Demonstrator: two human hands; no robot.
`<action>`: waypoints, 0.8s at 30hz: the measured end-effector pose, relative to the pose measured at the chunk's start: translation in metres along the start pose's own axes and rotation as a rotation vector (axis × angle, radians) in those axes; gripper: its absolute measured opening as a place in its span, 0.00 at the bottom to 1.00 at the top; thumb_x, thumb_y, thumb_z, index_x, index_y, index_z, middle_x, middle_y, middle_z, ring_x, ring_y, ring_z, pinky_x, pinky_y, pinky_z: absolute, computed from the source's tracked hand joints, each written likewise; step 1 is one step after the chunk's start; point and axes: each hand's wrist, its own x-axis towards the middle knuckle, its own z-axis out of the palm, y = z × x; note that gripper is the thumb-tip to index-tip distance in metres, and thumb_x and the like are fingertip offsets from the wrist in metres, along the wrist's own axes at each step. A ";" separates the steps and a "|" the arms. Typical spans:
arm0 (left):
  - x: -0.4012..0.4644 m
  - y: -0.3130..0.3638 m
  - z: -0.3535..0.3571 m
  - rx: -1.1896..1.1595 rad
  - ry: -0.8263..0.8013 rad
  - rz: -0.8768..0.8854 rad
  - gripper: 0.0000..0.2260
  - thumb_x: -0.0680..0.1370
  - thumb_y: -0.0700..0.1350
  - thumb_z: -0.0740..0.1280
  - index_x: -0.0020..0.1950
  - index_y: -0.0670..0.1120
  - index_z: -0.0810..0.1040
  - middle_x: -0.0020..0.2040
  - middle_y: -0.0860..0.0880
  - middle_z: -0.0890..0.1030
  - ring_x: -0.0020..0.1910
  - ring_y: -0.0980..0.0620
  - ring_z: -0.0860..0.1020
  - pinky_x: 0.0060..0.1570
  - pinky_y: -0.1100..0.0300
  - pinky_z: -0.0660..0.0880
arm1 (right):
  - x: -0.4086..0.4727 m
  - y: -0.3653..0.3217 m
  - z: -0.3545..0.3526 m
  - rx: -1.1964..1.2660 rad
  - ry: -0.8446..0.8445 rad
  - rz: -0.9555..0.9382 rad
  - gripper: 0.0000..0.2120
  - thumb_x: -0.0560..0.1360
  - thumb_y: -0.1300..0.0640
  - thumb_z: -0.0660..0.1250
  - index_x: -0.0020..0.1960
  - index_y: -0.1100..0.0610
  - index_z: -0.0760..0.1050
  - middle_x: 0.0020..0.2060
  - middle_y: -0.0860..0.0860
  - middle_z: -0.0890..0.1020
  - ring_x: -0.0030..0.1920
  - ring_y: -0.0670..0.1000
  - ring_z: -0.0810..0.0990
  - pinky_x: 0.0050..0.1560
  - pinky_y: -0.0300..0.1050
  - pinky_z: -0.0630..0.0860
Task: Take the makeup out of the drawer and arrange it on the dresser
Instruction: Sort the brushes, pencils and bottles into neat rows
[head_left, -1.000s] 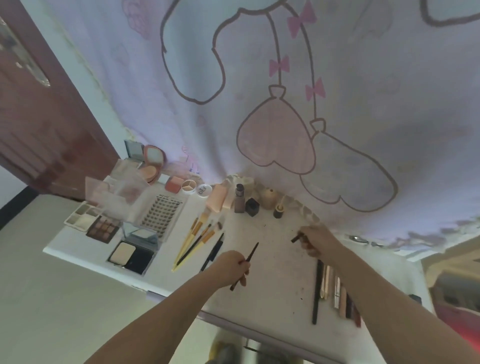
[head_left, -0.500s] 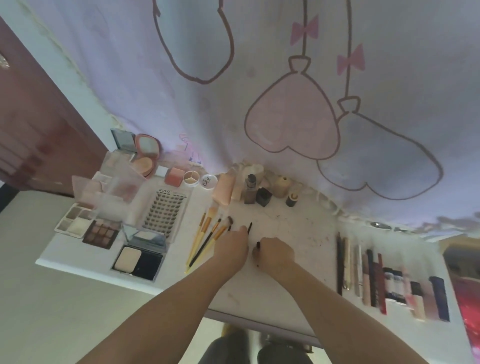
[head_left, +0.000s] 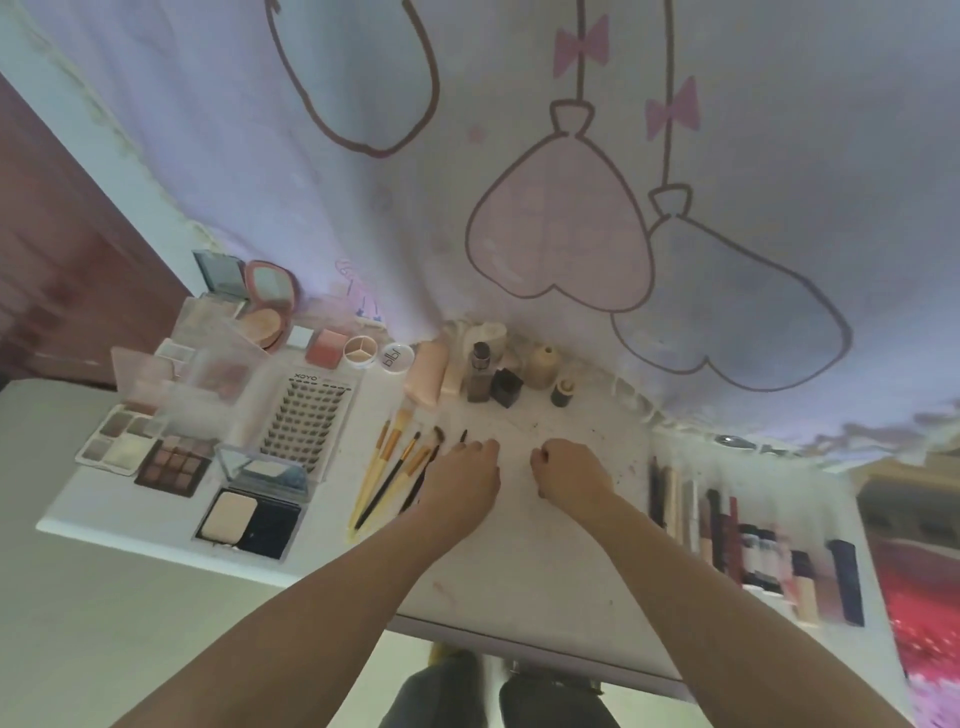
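Observation:
On the white dresser top (head_left: 519, 571) my left hand (head_left: 462, 483) rests palm down over a thin dark pencil (head_left: 464, 435). Only the pencil's tip shows past the fingers, just right of a row of yellow-handled brushes (head_left: 389, 467). My right hand (head_left: 566, 467) sits a short way to the right with its fingers curled and nothing visible in them. The drawer is out of view.
Eyeshadow palettes (head_left: 174, 465), a powder compact (head_left: 249, 519) and a lash tray (head_left: 306, 421) fill the left side. Small bottles (head_left: 480, 374) stand at the back against a printed curtain (head_left: 519, 156). Lipsticks and tubes (head_left: 727, 530) lie in a row at the right. A brown door (head_left: 62, 270) is at far left.
My hands came together at the middle of the dresser, then parted. The left hand moved the dark pencil up beside the brushes; the right hand drew back to the right.

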 end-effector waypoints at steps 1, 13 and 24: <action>0.001 0.016 -0.001 -0.018 -0.006 0.043 0.08 0.81 0.47 0.56 0.56 0.45 0.69 0.52 0.46 0.77 0.52 0.46 0.75 0.36 0.55 0.66 | 0.003 0.018 -0.013 0.018 0.027 0.024 0.16 0.80 0.51 0.52 0.50 0.59 0.75 0.48 0.56 0.82 0.49 0.56 0.80 0.50 0.47 0.76; 0.018 0.181 0.047 -0.274 -0.273 -0.097 0.13 0.81 0.41 0.53 0.65 0.42 0.64 0.61 0.42 0.73 0.60 0.43 0.72 0.54 0.50 0.71 | 0.027 0.127 -0.052 -0.117 0.045 0.069 0.17 0.77 0.48 0.58 0.54 0.60 0.76 0.50 0.56 0.80 0.51 0.57 0.79 0.44 0.46 0.73; 0.015 0.178 0.047 -0.441 -0.234 -0.335 0.12 0.82 0.47 0.55 0.60 0.42 0.70 0.58 0.44 0.76 0.56 0.46 0.75 0.54 0.57 0.69 | 0.035 0.112 -0.055 0.036 -0.043 -0.059 0.11 0.75 0.53 0.62 0.35 0.56 0.71 0.33 0.52 0.76 0.34 0.50 0.74 0.32 0.40 0.67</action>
